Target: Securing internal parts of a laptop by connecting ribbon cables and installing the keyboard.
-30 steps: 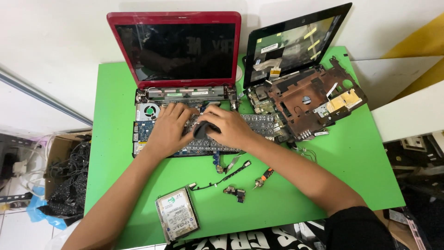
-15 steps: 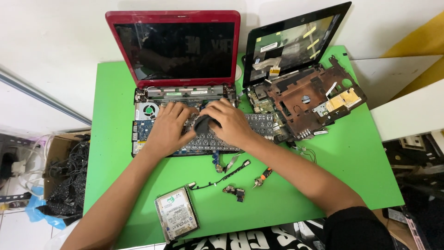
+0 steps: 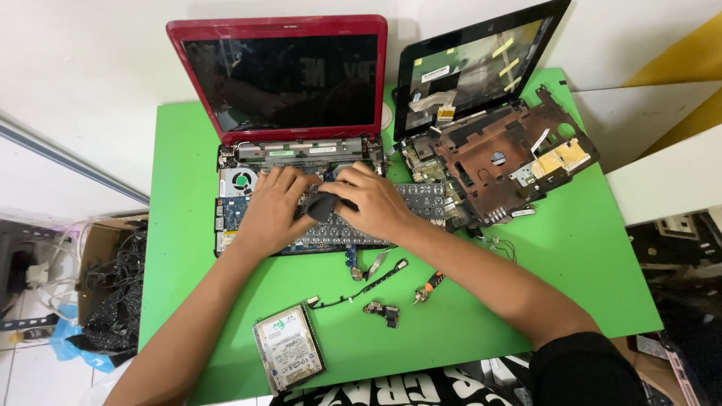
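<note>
A red laptop (image 3: 282, 75) stands open on the green table (image 3: 587, 256), its base stripped so the board and fan (image 3: 242, 181) show. A loose keyboard (image 3: 421, 204) lies upside down across that base. My left hand (image 3: 272, 208) rests flat on the keyboard's left part. My right hand (image 3: 370, 199) holds a small dark cloth-like piece (image 3: 322, 204) against the keyboard's middle. Both hands touch each other over the piece.
A second, dismantled black laptop (image 3: 496, 113) sits to the right with its brown chassis bare. A hard drive (image 3: 288, 357), a thin cable strip (image 3: 361, 286), small connectors (image 3: 382, 310) and a small screwdriver (image 3: 427, 288) lie nearer me. A box of cables (image 3: 105, 293) stands on the floor, left.
Both hands have shifted slightly up the keyboard toward the hinge, and the dark piece has moved with my right hand.
</note>
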